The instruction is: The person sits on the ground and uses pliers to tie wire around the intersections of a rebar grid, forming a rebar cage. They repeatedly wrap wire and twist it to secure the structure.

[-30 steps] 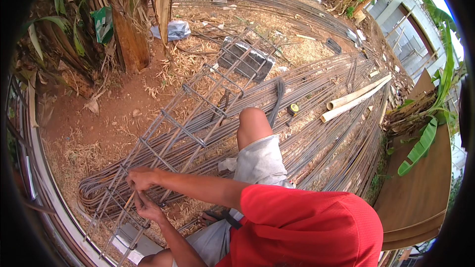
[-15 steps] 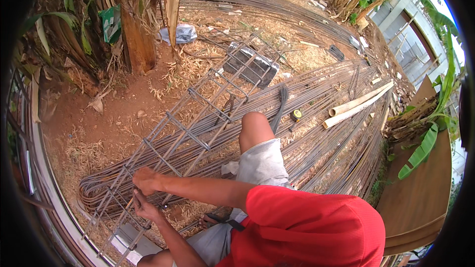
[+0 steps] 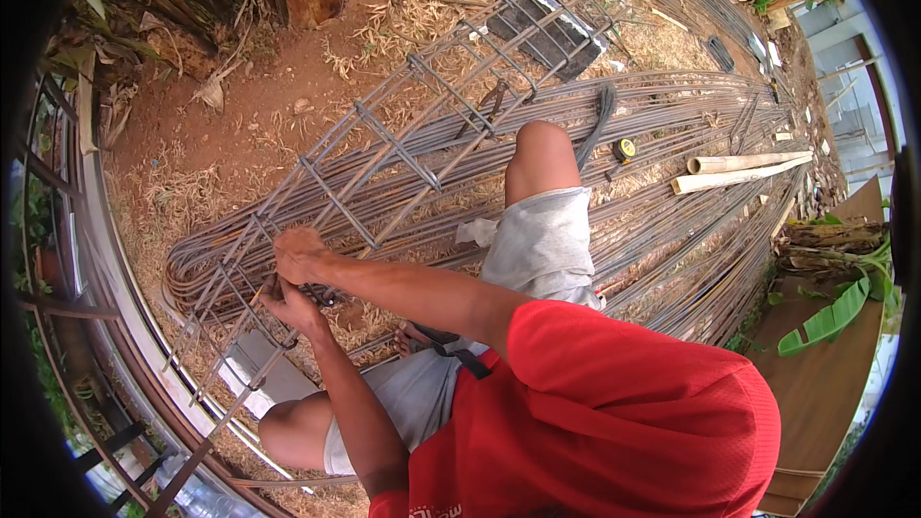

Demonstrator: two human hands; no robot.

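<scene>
A long rebar cage (image 3: 363, 105) of straight bars and square stirrups lies slantwise in front of me, propped on blocks. At its near part, my right hand (image 3: 302, 255) is closed against a bar beside a stirrup. Just below it, my left hand (image 3: 292, 305) has its fingers pinched together by the same bars. Whatever lies between the fingers of either hand is too small or hidden to make out. A dark hand tool, apparently pincers (image 3: 494, 99), rests farther up the cage.
Long bundled rebars (image 3: 662, 101) cover the ground underneath and to the right. A grey block (image 3: 552, 31) supports the far end; a pale block (image 3: 271, 371) sits near my left knee. Tie wire (image 3: 600, 125), a tape measure (image 3: 625, 150) and bamboo pieces (image 3: 743, 169) lie right. Metal rails (image 3: 101, 221) edge the left.
The view has tilted downward, so the surroundings sit higher in the picture. Both hands stay at about the same part of the cage, with slight finger and wrist movement.
</scene>
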